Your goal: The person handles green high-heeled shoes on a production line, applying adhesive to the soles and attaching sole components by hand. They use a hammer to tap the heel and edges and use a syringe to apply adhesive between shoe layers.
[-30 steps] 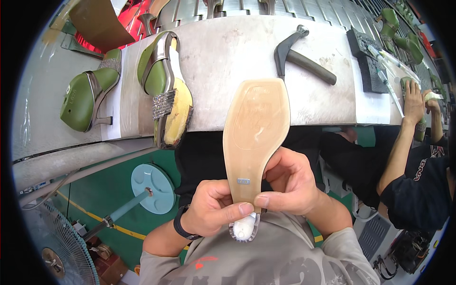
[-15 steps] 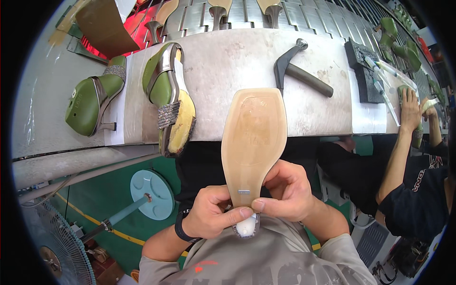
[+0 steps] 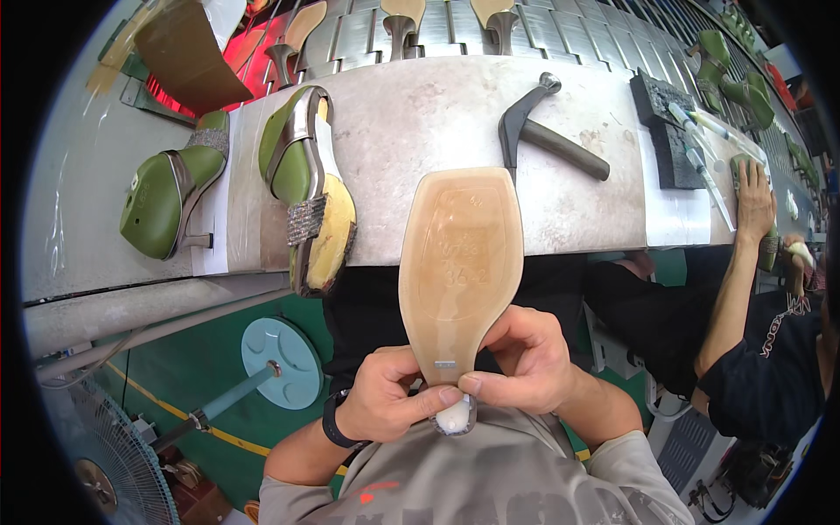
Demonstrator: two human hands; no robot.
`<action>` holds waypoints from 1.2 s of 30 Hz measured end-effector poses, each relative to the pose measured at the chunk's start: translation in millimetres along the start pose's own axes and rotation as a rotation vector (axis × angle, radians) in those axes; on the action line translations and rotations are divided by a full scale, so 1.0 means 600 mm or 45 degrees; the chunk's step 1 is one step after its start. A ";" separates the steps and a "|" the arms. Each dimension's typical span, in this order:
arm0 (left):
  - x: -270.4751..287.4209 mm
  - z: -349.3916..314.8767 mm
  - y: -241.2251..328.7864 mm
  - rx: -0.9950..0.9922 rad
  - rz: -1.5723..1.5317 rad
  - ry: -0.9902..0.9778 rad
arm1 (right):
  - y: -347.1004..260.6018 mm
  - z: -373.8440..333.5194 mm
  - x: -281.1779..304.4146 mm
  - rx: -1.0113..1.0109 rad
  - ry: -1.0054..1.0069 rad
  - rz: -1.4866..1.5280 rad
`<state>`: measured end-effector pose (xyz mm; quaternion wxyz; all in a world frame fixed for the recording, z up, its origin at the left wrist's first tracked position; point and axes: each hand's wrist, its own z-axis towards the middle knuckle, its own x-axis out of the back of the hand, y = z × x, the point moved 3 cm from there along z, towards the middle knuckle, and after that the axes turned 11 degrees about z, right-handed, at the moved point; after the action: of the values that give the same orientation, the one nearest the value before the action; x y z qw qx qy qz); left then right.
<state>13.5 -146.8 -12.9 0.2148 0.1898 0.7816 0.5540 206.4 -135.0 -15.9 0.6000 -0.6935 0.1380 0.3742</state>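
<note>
A tan shoe sole [image 3: 459, 254], broad end pointing away from me, is held up between my two hands before the bench edge. My left hand [image 3: 385, 394] pinches its narrow end from the left, thumb on top. From the right, my right hand [image 3: 525, 363] grips the same end, its thumb almost meeting the other. A white heel tip shows below the thumbs. On the bench to the left lie a sandal on a green last [image 3: 306, 188], its yellow underside bare, and a second green last with a heeled sandal [image 3: 175, 192]. A hammer [image 3: 560, 144] rests beyond the sole.
Several heeled soles [image 3: 402, 24] stand on the metal conveyor [image 3: 560, 39] at the back. A black block [image 3: 669, 131] with brushes sits at the right, near a co-worker's hand [image 3: 754, 206]. A fan [image 3: 114, 464] and a blue round stool [image 3: 282, 350] are at lower left.
The sole has tilted slightly, so its face shows more and its broad end sits a little lower and left. Both hands keep their hold. The bench has shifted slightly in view.
</note>
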 end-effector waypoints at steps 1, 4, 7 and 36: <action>0.000 0.000 -0.001 -0.002 0.002 0.001 | -0.002 0.001 0.001 0.000 -0.012 -0.010; 0.014 -0.002 -0.016 -0.107 0.029 0.107 | 0.003 0.003 -0.002 0.026 -0.013 0.006; 0.075 -0.006 -0.004 -0.854 0.549 1.160 | -0.008 0.007 0.000 -0.003 0.083 0.055; 0.196 0.129 0.303 -0.851 -0.215 0.397 | -0.104 0.083 0.037 0.316 0.436 -0.023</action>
<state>-32.1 33.8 121.6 0.1881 -0.0424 0.5939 0.7811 243.5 -67.5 14.4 0.6520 -0.6689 0.2767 0.2257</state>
